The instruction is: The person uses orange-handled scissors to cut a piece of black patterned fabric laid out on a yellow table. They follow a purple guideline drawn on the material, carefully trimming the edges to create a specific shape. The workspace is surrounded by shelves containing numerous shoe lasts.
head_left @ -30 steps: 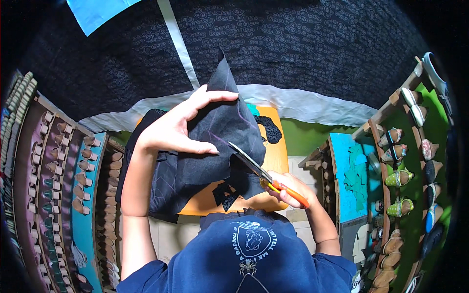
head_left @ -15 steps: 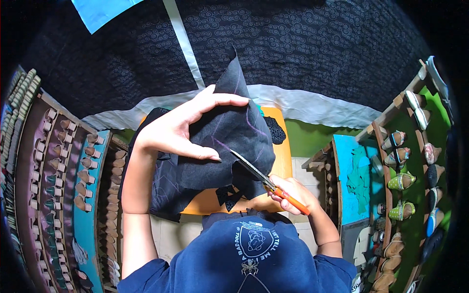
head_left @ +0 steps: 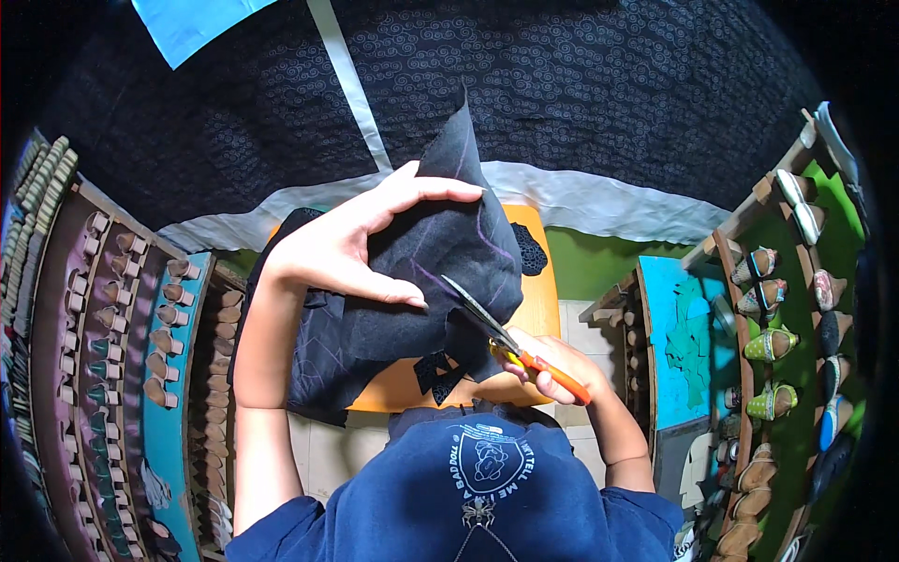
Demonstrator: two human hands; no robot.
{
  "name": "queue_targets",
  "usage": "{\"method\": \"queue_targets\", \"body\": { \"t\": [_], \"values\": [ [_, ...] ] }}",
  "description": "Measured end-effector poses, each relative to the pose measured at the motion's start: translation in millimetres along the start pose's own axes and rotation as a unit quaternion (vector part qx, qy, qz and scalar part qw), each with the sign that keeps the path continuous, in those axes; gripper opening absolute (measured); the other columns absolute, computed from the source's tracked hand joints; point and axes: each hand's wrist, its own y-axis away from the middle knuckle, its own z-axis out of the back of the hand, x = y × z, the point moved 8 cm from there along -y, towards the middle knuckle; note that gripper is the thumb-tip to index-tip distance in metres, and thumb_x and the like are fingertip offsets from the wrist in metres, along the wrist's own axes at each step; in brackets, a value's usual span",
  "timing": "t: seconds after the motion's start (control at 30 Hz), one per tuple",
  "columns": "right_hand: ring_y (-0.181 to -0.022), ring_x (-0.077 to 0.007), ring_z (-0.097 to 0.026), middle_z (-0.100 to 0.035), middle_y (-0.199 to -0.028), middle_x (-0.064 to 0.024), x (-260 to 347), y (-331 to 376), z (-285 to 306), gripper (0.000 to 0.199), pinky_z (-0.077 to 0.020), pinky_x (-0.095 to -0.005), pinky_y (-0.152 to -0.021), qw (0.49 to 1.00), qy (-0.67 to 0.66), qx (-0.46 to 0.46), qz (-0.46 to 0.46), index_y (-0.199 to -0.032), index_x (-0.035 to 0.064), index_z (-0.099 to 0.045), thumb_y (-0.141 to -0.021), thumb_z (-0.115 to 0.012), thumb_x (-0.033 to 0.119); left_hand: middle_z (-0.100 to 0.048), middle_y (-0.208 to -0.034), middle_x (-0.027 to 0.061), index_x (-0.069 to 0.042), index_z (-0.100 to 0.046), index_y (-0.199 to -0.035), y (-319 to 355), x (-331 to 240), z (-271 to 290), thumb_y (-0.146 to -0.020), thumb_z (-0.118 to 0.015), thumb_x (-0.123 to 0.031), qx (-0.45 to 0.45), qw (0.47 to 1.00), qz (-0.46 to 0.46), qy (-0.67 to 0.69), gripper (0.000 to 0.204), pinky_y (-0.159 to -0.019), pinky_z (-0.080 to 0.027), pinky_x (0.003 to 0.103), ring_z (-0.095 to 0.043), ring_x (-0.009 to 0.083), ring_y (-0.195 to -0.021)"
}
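Note:
Dark fabric with purple marked lines [head_left: 459,234] is held up in front of me, one corner pointing upward. My left hand [head_left: 361,234] grips it from the left, thumb and forefinger stretched across its face; the other fingers are hidden behind it. In my right hand [head_left: 552,365] is a pair of scissors [head_left: 487,323] with orange and yellow handles. Their blades are at the fabric's lower right, the tip pointing up and left near a purple line. Below the cut edge a dark flap [head_left: 473,342] hangs down.
Under my hands stands an orange table [head_left: 384,389] with more dark marked cloth [head_left: 323,356] and lacy black pieces [head_left: 531,251] on it. Racks of shoes [head_left: 773,347] and wooden shoe forms [head_left: 164,342] line both sides. A patterned black cloth [head_left: 581,94] hangs ahead.
The scissors have spread, with more of the yellow handle showing, and their tip has risen slightly. The fabric's top corner has shifted a little to the right.

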Motion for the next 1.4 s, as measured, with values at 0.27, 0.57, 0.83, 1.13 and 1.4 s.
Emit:
{"method": "queue_targets", "body": {
  "t": [0.27, 0.57, 0.83, 1.13, 1.4],
  "values": [
    [-0.063, -0.0371, -0.052, -0.052, -0.07, -0.0139, 5.8, -0.6, 4.0, 0.043, -0.0422, -0.0401, -0.055, 1.0, 0.006, -0.008, 0.005, -0.092, 0.0066, -0.035, -0.081, -0.032, 0.048, -0.041, -0.124, 0.0069, -0.006, -0.039, -0.122, -0.2, 4.8, -2.5, -0.061, -0.072, -0.027, 0.009, 1.0, 0.01, 0.003, 0.073, -0.103, 0.003, 0.047, -0.033, 0.0222, -0.12],
    [-0.063, -0.0384, -0.052, -0.053, -0.071, -0.0148, 8.1, -1.1, 9.8, 0.036, -0.0421, -0.0407, -0.056, 0.999, 0.037, -0.01, -0.016, -0.092, 0.0065, -0.035, -0.079, -0.038, 0.04, -0.039, -0.125, 0.0079, -0.006, -0.038, -0.123, -3.9, 5.1, -3.2, -0.061, -0.072, -0.025, 0.021, 1.0, -0.003, -0.011, 0.073, -0.103, -0.004, 0.043, -0.032, 0.0221, -0.119],
    [-0.062, -0.039, -0.052, -0.054, -0.07, -0.0158, 12.8, 2.7, 13.8, 0.035, -0.0417, -0.0411, -0.055, 0.998, 0.058, -0.025, 0.007, -0.094, 0.0059, -0.035, -0.078, -0.04, 0.037, -0.04, -0.124, 0.0074, -0.005, -0.038, -0.123, -7.4, 5.7, -4.9, -0.058, -0.075, -0.026, 0.024, 1.0, -0.009, 0.008, 0.078, -0.1, -0.007, 0.045, -0.034, 0.021, -0.116],
    [-0.06, -0.0403, -0.051, -0.052, -0.064, -0.0171, 12.1, 1.7, 13.4, 0.038, -0.0406, -0.0417, -0.053, 0.998, 0.048, -0.031, 0.016, -0.09, 0.0052, -0.036, -0.077, -0.039, 0.041, -0.041, -0.125, 0.0066, -0.004, -0.038, -0.122, -8.5, 1.7, -2.9, -0.057, -0.076, -0.029, 0.022, 1.0, -0.02, -0.005, 0.08, -0.101, 0.001, 0.049, -0.033, 0.0207, -0.12],
    [-0.05, -0.0289, -0.047, -0.046, -0.059, -0.0074, -1.1, 3.7, 11.2, 0.061, -0.0381, -0.0331, -0.048, 0.998, 0.03, -0.056, -0.017, -0.086, 0.0063, -0.04, -0.073, -0.029, 0.065, -0.04, -0.125, 0.0087, -0.006, -0.038, -0.123, -8.8, 0.4, -3.8, -0.061, -0.072, -0.025, 0.032, 0.999, -0.027, 0.011, 0.073, -0.103, 0.001, 0.045, -0.032, 0.0225, -0.12]
  ]
}}
